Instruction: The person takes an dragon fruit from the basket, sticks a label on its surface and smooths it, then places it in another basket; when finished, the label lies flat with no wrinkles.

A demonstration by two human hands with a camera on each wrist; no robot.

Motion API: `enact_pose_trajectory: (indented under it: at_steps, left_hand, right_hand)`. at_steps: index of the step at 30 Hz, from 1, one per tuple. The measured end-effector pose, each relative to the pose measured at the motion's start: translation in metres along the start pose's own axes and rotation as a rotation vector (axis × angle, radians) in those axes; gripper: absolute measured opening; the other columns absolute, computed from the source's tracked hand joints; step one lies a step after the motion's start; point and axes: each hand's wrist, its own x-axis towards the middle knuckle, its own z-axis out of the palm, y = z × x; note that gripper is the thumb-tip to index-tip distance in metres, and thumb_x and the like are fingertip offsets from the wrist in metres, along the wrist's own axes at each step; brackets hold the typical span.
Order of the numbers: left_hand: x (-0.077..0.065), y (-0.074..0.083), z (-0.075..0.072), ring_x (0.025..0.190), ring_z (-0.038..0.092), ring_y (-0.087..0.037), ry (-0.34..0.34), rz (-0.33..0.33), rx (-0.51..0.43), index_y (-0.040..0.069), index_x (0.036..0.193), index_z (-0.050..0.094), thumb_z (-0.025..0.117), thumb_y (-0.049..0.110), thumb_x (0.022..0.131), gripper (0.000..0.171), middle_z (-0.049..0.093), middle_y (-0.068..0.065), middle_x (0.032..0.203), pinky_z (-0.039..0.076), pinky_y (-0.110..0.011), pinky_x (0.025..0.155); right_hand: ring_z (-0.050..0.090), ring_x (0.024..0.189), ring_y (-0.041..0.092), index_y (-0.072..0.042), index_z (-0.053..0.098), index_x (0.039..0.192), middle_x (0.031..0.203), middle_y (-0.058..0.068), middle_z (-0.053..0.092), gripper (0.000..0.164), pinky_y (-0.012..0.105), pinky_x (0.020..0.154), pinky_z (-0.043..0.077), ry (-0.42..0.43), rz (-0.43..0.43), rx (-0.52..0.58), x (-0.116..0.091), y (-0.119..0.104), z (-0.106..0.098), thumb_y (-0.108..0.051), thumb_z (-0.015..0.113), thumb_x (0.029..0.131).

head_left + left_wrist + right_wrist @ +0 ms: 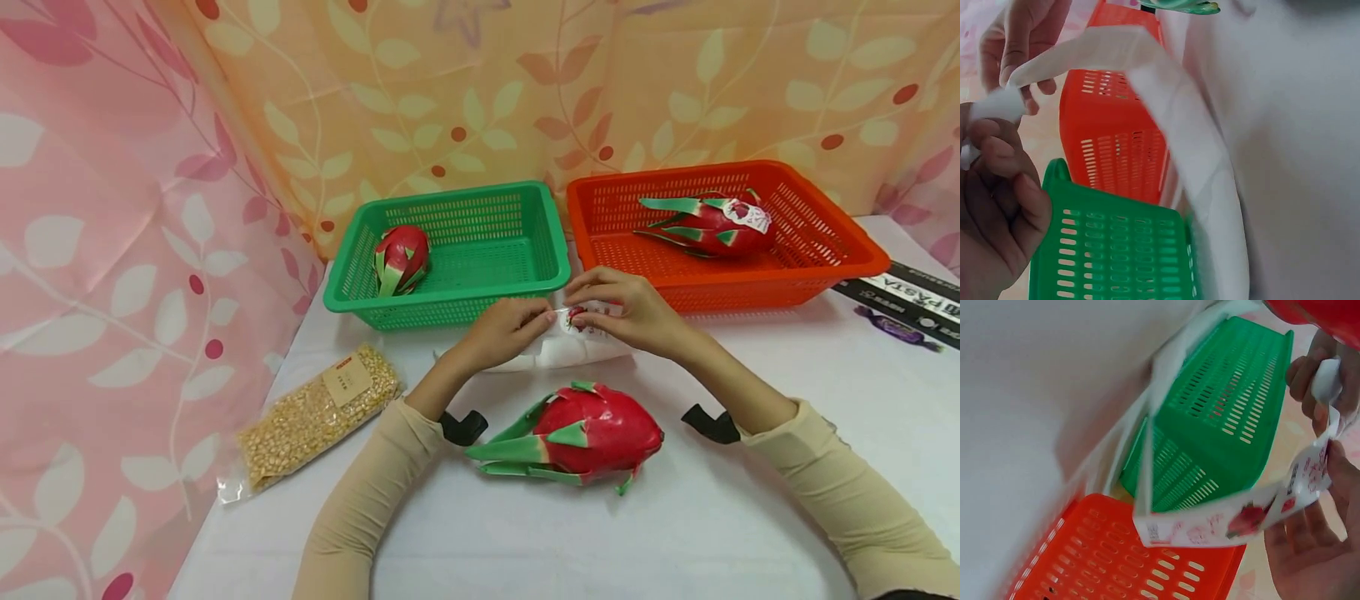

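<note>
2 beige sleeves [369, 492] – black wrist pieces [462, 428]

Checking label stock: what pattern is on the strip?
White strip, red fruit picture, pinkish-red print; best in the right wrist view.

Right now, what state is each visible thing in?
Sticker strip: bent
Left hand: pinching the strip
Right hand: pinching the strip
Front dragon fruit: lying, no sticker visible
Green basket: upright
Green basket's fruit: no sticker visible
Red basket: upright
Red basket's fruit: stickered
Corn bag: filled, lying flat
Black box: partly out of frame
Purple packet: lying flat
</note>
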Motion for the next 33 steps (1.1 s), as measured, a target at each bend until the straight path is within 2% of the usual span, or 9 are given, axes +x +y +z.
enact_pose_trajectory:
  at_steps: [5,8,13,16,19,23,27,30,33]
  left_hand:
    - [0.002,-0.004,-0.002,0.046,0.038,-0.011,-0.057,-0.025,-0.207,0.008,0.078,0.055,0.043,0.020,0.098,0.026,0.037,0.002,0.056,0.033,-0.021,0.049]
    - [0.002,-0.007,-0.003,0.043,0.037,-0.011,-0.095,-0.053,-0.324,0.005,0.080,0.055,0.041,0.017,0.098,0.026,0.037,0.002,0.058,0.033,-0.022,0.044]
    - [0.001,-0.015,-0.005,0.043,0.032,-0.011,-0.130,-0.078,-0.460,-0.002,0.085,0.054,0.040,0.014,0.098,0.025,0.038,0.001,0.061,0.028,-0.023,0.041]
    - [0.000,-0.021,-0.006,0.042,0.030,-0.011,-0.140,-0.092,-0.485,-0.006,0.086,0.053,0.040,0.015,0.098,0.028,0.036,0.002,0.060,0.026,-0.023,0.041]
    - [-0.002,-0.026,-0.007,0.042,0.029,-0.011,-0.146,-0.110,-0.479,-0.006,0.086,0.052,0.040,0.016,0.099,0.028,0.034,0.002,0.057,0.025,-0.023,0.041]
    - [-0.003,-0.029,-0.007,0.042,0.030,-0.011,-0.143,-0.109,-0.416,0.001,0.082,0.053,0.040,0.018,0.099,0.027,0.034,0.002,0.055,0.027,-0.023,0.041]
    - [-0.005,-0.033,-0.007,0.041,0.039,-0.011,-0.146,-0.135,-0.248,0.003,0.086,0.059,0.041,0.019,0.098,0.027,0.046,-0.004,0.060,0.036,-0.024,0.042]
    - [-0.006,-0.030,-0.007,0.046,0.053,-0.016,-0.191,-0.206,-0.041,0.005,0.103,0.063,0.040,0.025,0.099,0.031,0.063,-0.009,0.083,0.046,-0.027,0.053]
    - [-0.008,-0.014,-0.009,0.073,0.066,-0.023,-0.182,-0.307,0.231,0.013,0.117,0.061,0.037,0.035,0.099,0.037,0.065,-0.005,0.111,0.050,-0.035,0.069]
  right_hand:
    - [0.058,0.082,0.015,-0.002,0.072,0.089,0.100,0.014,0.062,0.031,0.008,0.067,0.045,0.074,-0.163,-0.022,0.001,0.001,0.001,0.011,0.076,0.062]
    - [0.056,0.082,0.014,-0.003,0.073,0.087,0.099,0.017,0.060,0.032,0.008,0.066,0.044,0.076,-0.193,0.006,0.000,0.001,-0.001,0.015,0.075,0.060]
    - [0.054,0.098,0.009,-0.002,0.072,0.087,0.108,0.008,0.059,0.033,0.011,0.075,0.046,0.039,-0.108,0.122,-0.005,-0.002,-0.008,0.018,0.074,0.060]
    - [0.051,0.108,0.010,0.000,0.072,0.088,0.115,-0.001,0.057,0.031,0.013,0.075,0.049,0.027,-0.033,0.215,-0.010,-0.005,-0.014,0.019,0.070,0.064]
    - [0.050,0.110,0.014,0.004,0.070,0.089,0.112,0.001,0.058,0.024,0.016,0.075,0.051,0.037,0.017,0.382,-0.014,-0.008,-0.021,0.018,0.066,0.070]
    - [0.050,0.109,0.022,0.009,0.068,0.091,0.099,0.009,0.061,0.015,0.023,0.085,0.049,0.092,0.005,0.644,-0.019,-0.013,-0.031,0.013,0.061,0.079]
    - [0.051,0.104,0.024,0.009,0.067,0.095,0.093,0.010,0.064,0.016,0.028,0.087,0.046,0.138,0.017,0.840,-0.023,-0.019,-0.044,0.010,0.055,0.085]
    - [0.055,0.098,0.021,0.006,0.067,0.099,0.095,0.008,0.066,0.021,0.026,0.083,0.048,0.077,0.131,0.792,-0.024,-0.027,-0.057,0.011,0.050,0.087]
    - [0.059,0.091,0.018,0.004,0.066,0.103,0.096,0.005,0.067,0.023,0.023,0.077,0.050,-0.062,0.232,0.588,-0.019,-0.036,-0.067,0.010,0.050,0.088]
